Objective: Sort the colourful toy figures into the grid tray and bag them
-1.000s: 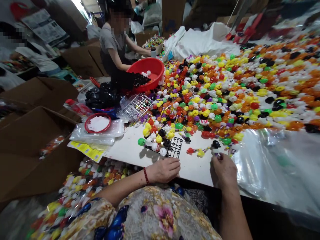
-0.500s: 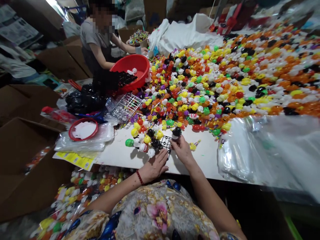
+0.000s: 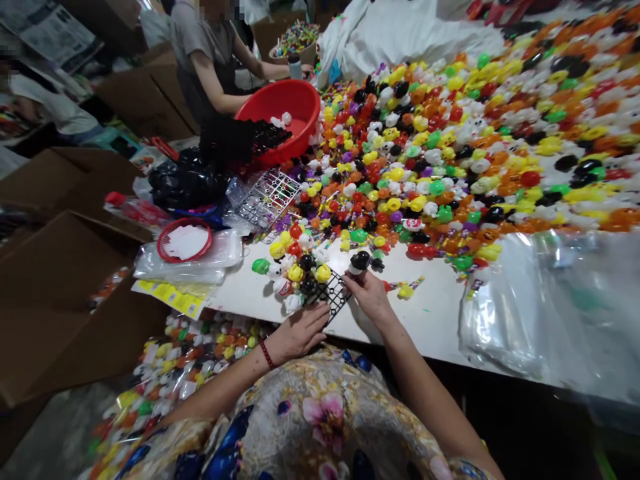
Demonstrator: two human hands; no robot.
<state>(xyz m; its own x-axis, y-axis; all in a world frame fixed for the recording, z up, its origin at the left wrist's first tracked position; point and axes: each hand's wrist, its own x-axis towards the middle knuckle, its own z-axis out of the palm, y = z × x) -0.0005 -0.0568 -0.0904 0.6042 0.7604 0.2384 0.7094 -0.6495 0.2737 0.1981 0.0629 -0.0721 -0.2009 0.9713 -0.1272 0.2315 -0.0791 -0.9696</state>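
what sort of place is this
Probably a small toy workshop or packing room: a wide heap of small multicoloured plastic figures spreads over a white tabletop, flat clear plastic bags lie at its right, and an open brown cardboard box stands left.

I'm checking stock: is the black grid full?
No, the black grid is only partly filled: toys crowd its left side, while bare openings show near the right hand.

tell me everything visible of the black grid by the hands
The black grid looks like thin plastic: an open lattice of small square gaps, set askew to the white tabletop's edge. Colourful toy heads hide its left part. The left hand lies over its near side; the right hand is at its right edge.
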